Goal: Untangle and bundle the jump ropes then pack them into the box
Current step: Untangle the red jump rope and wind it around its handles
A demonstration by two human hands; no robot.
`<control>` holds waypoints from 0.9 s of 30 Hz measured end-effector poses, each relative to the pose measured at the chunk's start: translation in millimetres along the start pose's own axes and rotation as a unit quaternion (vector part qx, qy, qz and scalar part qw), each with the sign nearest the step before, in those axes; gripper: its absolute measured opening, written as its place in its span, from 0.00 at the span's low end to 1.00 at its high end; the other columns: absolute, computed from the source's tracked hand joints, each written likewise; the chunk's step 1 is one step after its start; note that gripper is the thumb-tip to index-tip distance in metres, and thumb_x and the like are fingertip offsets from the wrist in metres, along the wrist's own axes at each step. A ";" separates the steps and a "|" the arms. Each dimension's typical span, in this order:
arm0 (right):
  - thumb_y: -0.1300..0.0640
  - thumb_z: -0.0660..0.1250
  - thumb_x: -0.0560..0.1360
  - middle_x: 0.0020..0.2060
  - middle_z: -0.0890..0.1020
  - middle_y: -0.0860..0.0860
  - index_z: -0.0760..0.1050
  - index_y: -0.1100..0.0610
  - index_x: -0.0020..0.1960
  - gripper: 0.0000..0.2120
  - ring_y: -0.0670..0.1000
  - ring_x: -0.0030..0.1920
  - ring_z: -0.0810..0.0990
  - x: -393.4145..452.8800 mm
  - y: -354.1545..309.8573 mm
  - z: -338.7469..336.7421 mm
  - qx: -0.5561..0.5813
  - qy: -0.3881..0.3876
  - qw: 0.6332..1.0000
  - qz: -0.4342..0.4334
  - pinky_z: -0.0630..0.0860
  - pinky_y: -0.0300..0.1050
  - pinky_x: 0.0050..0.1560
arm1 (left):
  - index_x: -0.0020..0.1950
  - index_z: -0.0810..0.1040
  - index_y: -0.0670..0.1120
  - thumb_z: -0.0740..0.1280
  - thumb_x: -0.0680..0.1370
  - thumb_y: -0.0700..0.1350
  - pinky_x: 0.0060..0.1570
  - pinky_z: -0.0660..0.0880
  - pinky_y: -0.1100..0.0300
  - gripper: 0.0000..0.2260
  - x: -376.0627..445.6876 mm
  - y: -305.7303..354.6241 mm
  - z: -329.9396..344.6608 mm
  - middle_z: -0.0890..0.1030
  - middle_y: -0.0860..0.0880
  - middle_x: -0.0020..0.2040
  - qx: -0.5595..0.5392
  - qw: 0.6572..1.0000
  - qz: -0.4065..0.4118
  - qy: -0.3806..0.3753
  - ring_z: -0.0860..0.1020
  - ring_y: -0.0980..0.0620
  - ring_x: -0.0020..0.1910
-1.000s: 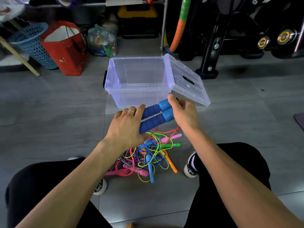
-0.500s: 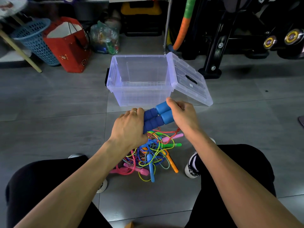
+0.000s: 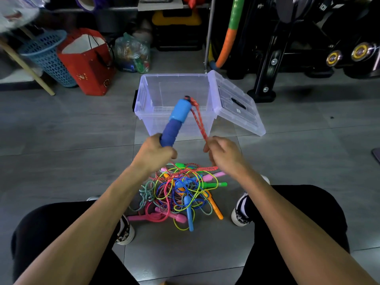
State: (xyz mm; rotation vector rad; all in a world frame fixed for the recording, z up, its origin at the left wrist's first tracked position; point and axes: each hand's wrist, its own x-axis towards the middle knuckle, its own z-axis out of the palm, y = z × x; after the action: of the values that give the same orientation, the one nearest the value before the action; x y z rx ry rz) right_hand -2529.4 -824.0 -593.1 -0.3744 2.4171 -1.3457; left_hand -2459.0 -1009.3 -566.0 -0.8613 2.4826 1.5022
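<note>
My left hand [image 3: 154, 153] grips the blue foam handles [image 3: 176, 118] of a jump rope and holds them upright in front of the clear plastic box [image 3: 144, 103]. A red braided rope [image 3: 198, 122] runs from the handle tops down to my right hand [image 3: 223, 154], which pinches it. From there the rope trails into the tangled pile of coloured jump ropes [image 3: 181, 194] on the floor between my feet. The box stands open and holds nothing I can see; its lid [image 3: 236, 103] hangs off the right side.
A red paper bag [image 3: 88, 62], a blue mesh basket [image 3: 49, 56] and a plastic bag of items [image 3: 131, 53] stand behind the box on the left. Black gym equipment [image 3: 287, 48] fills the back right. Grey floor tiles surround the pile.
The blue handles swung from lying across both hands to standing upright in my left hand alone. My right hand let go of them and took the red rope.
</note>
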 end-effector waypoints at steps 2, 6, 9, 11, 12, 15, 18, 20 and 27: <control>0.51 0.53 0.83 0.31 0.75 0.48 0.75 0.54 0.43 0.16 0.52 0.33 0.75 -7.2 1.9 4.8 -0.131 -0.029 0.989 -0.061 0.69 0.43 0.33 | 0.44 0.73 0.42 0.69 0.62 0.36 0.29 0.69 0.62 0.13 -2.3 5.8 -8.5 0.73 0.45 0.34 -0.209 0.954 -0.116 -0.180 0.70 0.50 0.27; 0.50 0.53 0.83 0.42 0.81 0.58 0.73 0.56 0.54 0.13 0.60 0.43 0.78 -9.3 -0.8 11.0 -0.245 -0.032 0.967 -0.067 0.72 0.48 0.40 | 0.47 0.73 0.41 0.65 0.65 0.35 0.27 0.70 0.62 0.12 -6.6 11.7 -18.4 0.72 0.47 0.33 -0.329 0.875 -0.139 -0.327 0.70 0.52 0.26; 0.58 0.62 0.79 0.46 0.81 0.61 0.71 0.57 0.57 0.08 0.64 0.46 0.80 -11.3 -7.6 13.4 -0.380 -0.103 0.916 -0.077 0.69 0.48 0.38 | 0.46 0.71 0.40 0.66 0.67 0.33 0.28 0.67 0.63 0.10 2.9 3.1 -8.7 0.71 0.45 0.31 -0.242 0.932 -0.143 -0.229 0.68 0.51 0.25; 0.62 0.62 0.75 0.47 0.81 0.59 0.71 0.58 0.57 0.11 0.63 0.46 0.80 -16.8 -10.6 16.8 -0.445 -0.149 0.876 -0.113 0.69 0.47 0.37 | 0.43 0.72 0.40 0.69 0.66 0.36 0.29 0.63 0.62 0.09 13.4 -5.0 -4.3 0.70 0.44 0.30 -0.077 0.983 -0.117 -0.118 0.66 0.49 0.25; 0.62 0.61 0.75 0.47 0.81 0.58 0.72 0.58 0.56 0.10 0.63 0.45 0.80 -19.1 -10.5 18.7 -0.456 -0.162 0.865 -0.134 0.69 0.48 0.37 | 0.42 0.72 0.40 0.69 0.67 0.38 0.29 0.63 0.62 0.08 18.4 -9.6 -3.1 0.71 0.44 0.30 0.020 0.993 -0.093 -0.074 0.67 0.49 0.25; 0.58 0.59 0.78 0.44 0.80 0.56 0.73 0.57 0.49 0.05 0.61 0.43 0.80 -24.7 -11.8 19.0 -0.449 -0.179 0.857 -0.177 0.74 0.50 0.38 | 0.48 0.73 0.43 0.67 0.70 0.44 0.36 0.69 0.58 0.10 19.9 -18.5 -1.0 0.76 0.48 0.39 0.291 0.956 -0.018 0.014 0.75 0.47 0.35; 0.54 0.56 0.80 0.42 0.79 0.54 0.70 0.55 0.43 0.10 0.59 0.42 0.79 -26.8 -12.4 12.4 -0.420 -0.173 0.866 -0.211 0.74 0.49 0.39 | 0.55 0.71 0.45 0.70 0.70 0.49 0.42 0.70 0.55 0.17 15.5 -25.7 7.7 0.79 0.46 0.50 0.466 0.882 0.042 0.051 0.79 0.42 0.50; 0.54 0.55 0.80 0.41 0.77 0.52 0.66 0.54 0.41 0.10 0.57 0.42 0.77 -27.2 -14.3 7.0 -0.392 -0.173 0.876 -0.219 0.69 0.47 0.38 | 0.58 0.70 0.45 0.70 0.71 0.48 0.43 0.71 0.55 0.19 16.6 -32.3 15.2 0.80 0.46 0.54 0.532 0.843 0.067 0.050 0.80 0.44 0.53; 0.48 0.58 0.80 0.34 0.76 0.49 0.69 0.52 0.39 0.13 0.54 0.34 0.75 -11.7 -10.7 -16.9 -0.281 -0.122 0.929 -0.209 0.72 0.50 0.38 | 0.62 0.68 0.47 0.65 0.74 0.44 0.51 0.71 0.55 0.17 10.5 -45.2 27.6 0.77 0.47 0.57 0.647 0.731 0.216 0.009 0.77 0.46 0.55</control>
State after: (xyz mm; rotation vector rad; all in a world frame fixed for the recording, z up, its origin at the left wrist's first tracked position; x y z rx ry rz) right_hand -2525.3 -812.0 -573.6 -1.1835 2.5476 -0.6439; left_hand -2449.2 -1006.1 -619.0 0.0053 2.8807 -0.4622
